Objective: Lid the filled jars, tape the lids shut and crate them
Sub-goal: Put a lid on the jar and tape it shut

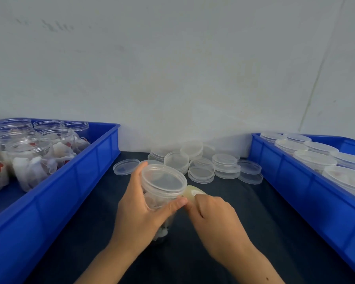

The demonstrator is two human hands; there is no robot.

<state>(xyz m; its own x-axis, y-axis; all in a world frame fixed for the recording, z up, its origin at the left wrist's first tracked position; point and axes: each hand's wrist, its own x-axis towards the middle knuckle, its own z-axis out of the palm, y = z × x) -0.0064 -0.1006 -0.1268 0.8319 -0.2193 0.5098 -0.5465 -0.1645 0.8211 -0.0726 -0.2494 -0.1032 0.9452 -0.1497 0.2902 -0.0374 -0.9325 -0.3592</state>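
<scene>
From the head view, a clear jar (162, 193) with its lid (164, 179) on stands on the dark worktop (244, 222), in the middle and near the person. White packets with bits of red show through its side.

The left hand (139, 212) has a closed grip on the jar. Its fingers curl round the far left side, and its thumb (175, 203) presses on the near side, just under the lid. So the jar sits inside this grip, with the lid sticking out above the hand.

The right hand (211, 214) is just to the right of the jar. Its grip is closed on a roll of clear tape (193, 192). The roll touches the jar's right side, right under the lid rim, and sits close to the left thumb. The right fingers curl down over the roll, so most of it is hidden.

On the left is a blue crate (70, 181) with open jars (29, 154) that have no lids, full of the same white packets. On the right is another blue crate (295, 181) holding jars with lids on (314, 158). Behind the hands, by the wall, loose clear lids (201, 171) lie in small stacks and singles on the worktop.
</scene>
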